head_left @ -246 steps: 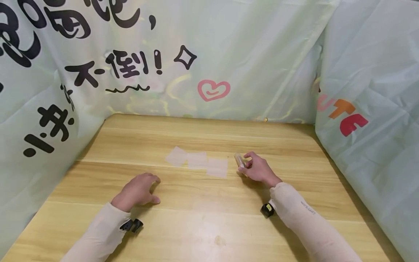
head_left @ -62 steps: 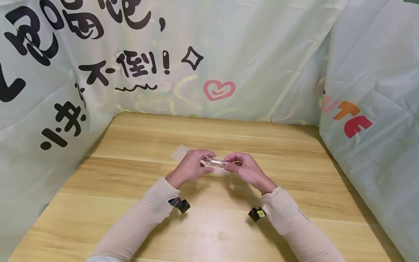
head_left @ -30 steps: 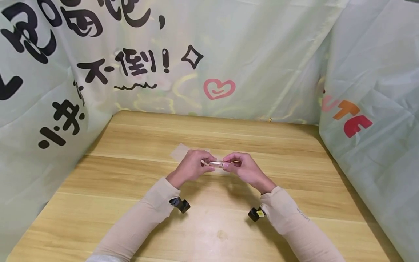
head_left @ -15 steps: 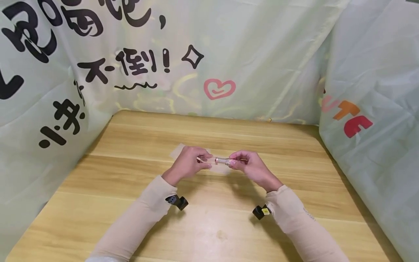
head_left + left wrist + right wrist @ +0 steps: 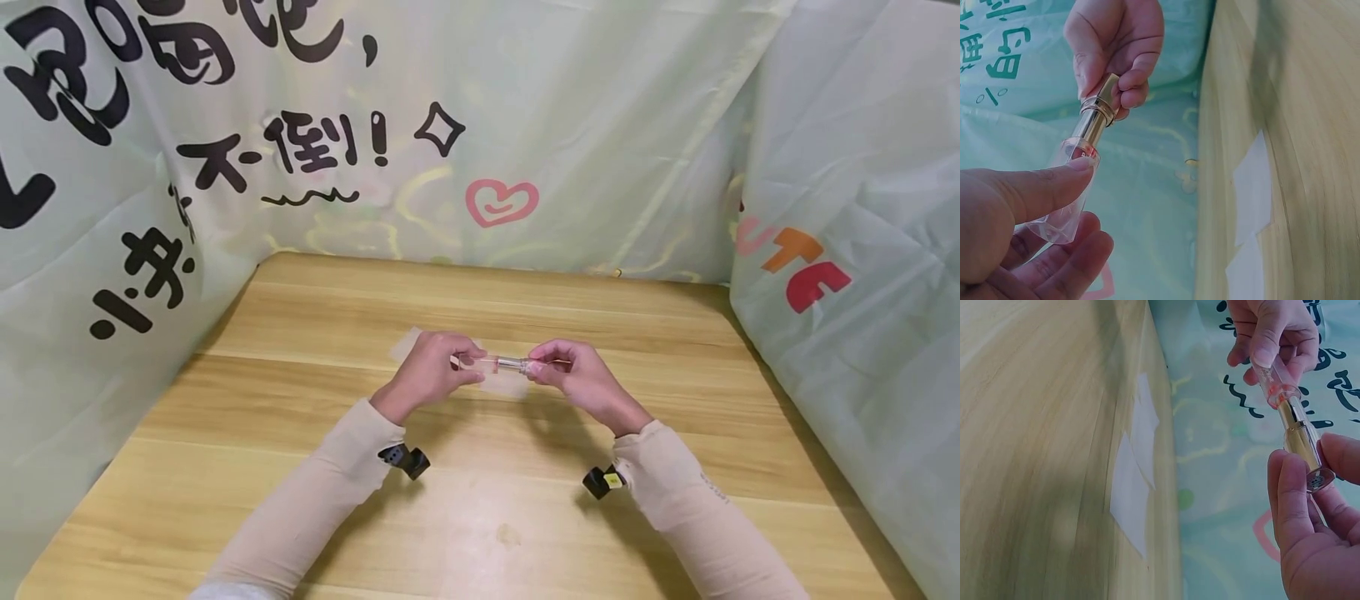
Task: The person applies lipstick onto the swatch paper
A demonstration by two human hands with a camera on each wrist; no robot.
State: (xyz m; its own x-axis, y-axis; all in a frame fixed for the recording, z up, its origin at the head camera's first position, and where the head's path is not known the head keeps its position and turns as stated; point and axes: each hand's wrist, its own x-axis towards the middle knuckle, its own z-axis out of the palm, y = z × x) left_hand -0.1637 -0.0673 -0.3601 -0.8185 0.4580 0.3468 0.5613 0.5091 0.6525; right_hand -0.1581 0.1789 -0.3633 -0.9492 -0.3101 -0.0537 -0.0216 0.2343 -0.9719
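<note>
A lipstick with a gold tube (image 5: 1092,122) and a clear cap (image 5: 1277,382) is held level above the table between both hands. My left hand (image 5: 427,367) pinches the cap between thumb and fingers. With thumb and fingertips, my right hand (image 5: 581,379) grips the base of the tube. The cap is drawn partly off, so a shiny length of tube shows between the hands; its tip is still inside the cap's mouth. Under the hands lie pale square sheets (image 5: 506,385), partly hidden in the head view.
The wooden table (image 5: 480,500) ends at a pale fabric backdrop (image 5: 637,125) printed with dark characters and a pink heart. More fabric hangs along the left and right sides. Each wrist carries a small black camera (image 5: 408,460).
Earlier, my right hand took the lipstick beside the sheets, then my left hand came to its cap. Over the last second my right hand moved rightward, drawing the tube partly out.
</note>
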